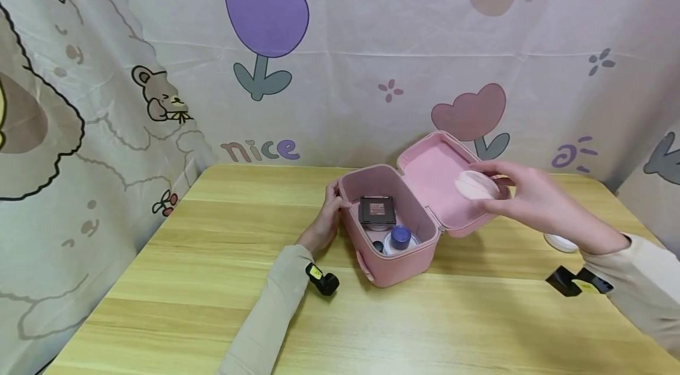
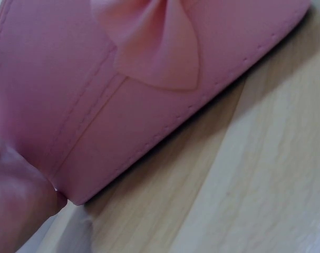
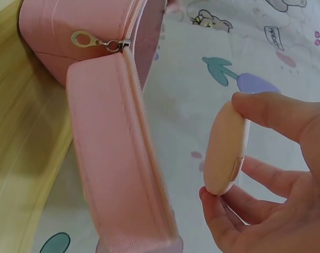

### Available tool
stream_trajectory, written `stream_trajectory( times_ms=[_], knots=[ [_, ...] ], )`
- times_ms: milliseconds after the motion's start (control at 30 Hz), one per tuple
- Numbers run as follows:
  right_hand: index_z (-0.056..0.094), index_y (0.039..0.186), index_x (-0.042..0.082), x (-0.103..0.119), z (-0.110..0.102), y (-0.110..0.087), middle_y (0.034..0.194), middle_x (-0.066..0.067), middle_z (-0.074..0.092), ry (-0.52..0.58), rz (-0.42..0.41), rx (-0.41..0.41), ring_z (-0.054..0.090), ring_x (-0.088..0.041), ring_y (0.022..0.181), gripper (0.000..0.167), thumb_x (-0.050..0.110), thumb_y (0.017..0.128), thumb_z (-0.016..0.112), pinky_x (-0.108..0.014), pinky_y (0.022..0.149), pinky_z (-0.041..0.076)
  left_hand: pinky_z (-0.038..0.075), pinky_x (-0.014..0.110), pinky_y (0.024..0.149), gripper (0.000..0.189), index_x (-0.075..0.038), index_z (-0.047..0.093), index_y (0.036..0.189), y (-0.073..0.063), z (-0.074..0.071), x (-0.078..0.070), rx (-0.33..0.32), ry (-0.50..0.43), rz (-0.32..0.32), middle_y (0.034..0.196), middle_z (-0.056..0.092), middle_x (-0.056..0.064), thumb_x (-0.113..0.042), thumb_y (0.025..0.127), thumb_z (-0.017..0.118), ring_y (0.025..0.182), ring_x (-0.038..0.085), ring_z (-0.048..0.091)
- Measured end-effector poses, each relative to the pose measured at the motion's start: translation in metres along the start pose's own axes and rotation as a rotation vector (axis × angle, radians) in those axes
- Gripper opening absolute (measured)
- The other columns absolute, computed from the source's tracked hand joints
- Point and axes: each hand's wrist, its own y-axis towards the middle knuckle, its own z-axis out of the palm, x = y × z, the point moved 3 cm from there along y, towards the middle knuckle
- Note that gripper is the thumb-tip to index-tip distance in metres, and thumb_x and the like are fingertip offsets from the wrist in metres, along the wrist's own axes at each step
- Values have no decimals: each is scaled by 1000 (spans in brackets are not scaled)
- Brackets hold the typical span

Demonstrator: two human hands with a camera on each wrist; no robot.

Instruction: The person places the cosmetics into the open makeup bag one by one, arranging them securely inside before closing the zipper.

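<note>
R grip [image 1: 517, 191] clamped on pale round puff [image 3: 225, 150]: pinched edge-on btwn thumb & fingertips. Puff is up in the air by the open lid [image 1: 432, 180] of the pink box [image 1: 406, 267]; R wrist view shows a gap btwn puff & lid. L grip [image 1: 326, 221] holds box at its far-L corner, fingers round the wall; fingertips partly hidden.

Box upright on wood surface [image 1: 212, 304], lid hinged out to R. Inside: dark sq. compact [image 1: 377, 211] toward the far end; jar w/ blue cap [image 1: 401, 236] nr the close end, on/over a white round item [image 1: 389, 246], can't tell which. Bow [image 2: 160, 42] on box's outer wall, zip pull [image 3: 85, 39] nr lid. White disc [image 1: 560, 243] on surface, R of box, partly behind R forearm.
</note>
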Motion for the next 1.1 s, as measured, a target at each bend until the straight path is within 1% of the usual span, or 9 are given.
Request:
stream_trajectory(
  times_ms=[167, 300, 367, 433, 600, 700, 900, 967, 1100],
  knots=[
    [62, 126, 9, 7, 5, 11, 111, -13, 63, -7, -14, 51, 55, -26, 95, 51, 14, 78, 77, -40, 79, 44, 2, 49, 112, 72, -3, 13, 143, 0, 0, -1, 3, 1, 7, 146, 16, 18, -12, 77, 42, 136, 33, 14],
    [63, 125, 6, 11, 8, 20, 109, -12, 63, -1, -9, 77, 51, -25, 90, 50, 10, 76, 76, -35, 75, 41, 3, 48, 112, 72, -4, 13, 143, -1, 0, -1, 3, 5, 0, 146, 16, 18, -12, 77, 42, 136, 33, 15],
    [62, 125, 3, 12, 10, 23, 109, -13, 64, 11, -7, 84, 52, -25, 89, 51, 8, 76, 76, -32, 73, 42, 3, 48, 112, 72, -4, 13, 143, -1, 0, -1, 4, 9, -8, 146, 16, 17, -12, 78, 42, 136, 33, 15],
    [61, 125, 1, 15, 12, 27, 112, -15, 63, 29, -7, 99, 57, -26, 93, 52, 8, 77, 77, -32, 75, 45, 4, 48, 112, 72, -5, 13, 143, -1, 0, -1, 4, 15, -13, 146, 16, 17, -13, 78, 42, 136, 33, 15],
    [60, 125, -1, 23, 19, 37, 117, -18, 62, 64, -36, 137, 61, -36, 105, 52, 6, 77, 75, -45, 87, 48, 4, 48, 112, 72, -4, 13, 143, -1, 1, -1, 1, 3, 0, 146, 16, 18, -12, 77, 42, 136, 33, 15],
    [60, 125, 1, 28, 22, 43, 116, -15, 63, 53, -57, 154, 61, -36, 107, 51, 6, 76, 75, -49, 90, 46, 4, 47, 112, 72, -3, 13, 142, -1, 1, -1, -3, -7, 5, 146, 15, 18, -11, 77, 42, 136, 33, 16],
    [63, 120, 2, 36, 30, 60, 111, -9, 62, 21, -122, 200, 58, -27, 97, 46, 6, 76, 75, -44, 86, 46, 4, 46, 112, 74, -2, 12, 143, -2, 0, -2, -6, -8, 7, 148, 14, 18, -11, 76, 42, 137, 32, 14],
    [65, 116, 2, 38, 32, 67, 108, -8, 60, 26, -142, 214, 56, -25, 96, 43, 5, 75, 75, -42, 86, 45, 3, 46, 112, 74, -3, 12, 143, -1, 0, -2, -2, -3, 7, 148, 14, 18, -11, 76, 42, 137, 32, 14],
    [68, 114, 1, 42, 34, 78, 109, -8, 59, 56, -181, 227, 54, -24, 100, 43, 1, 72, 75, -41, 88, 47, 3, 47, 112, 74, -4, 12, 144, -1, 1, -2, 7, 7, 0, 147, 14, 17, -12, 77, 42, 136, 32, 14]
  ],
)
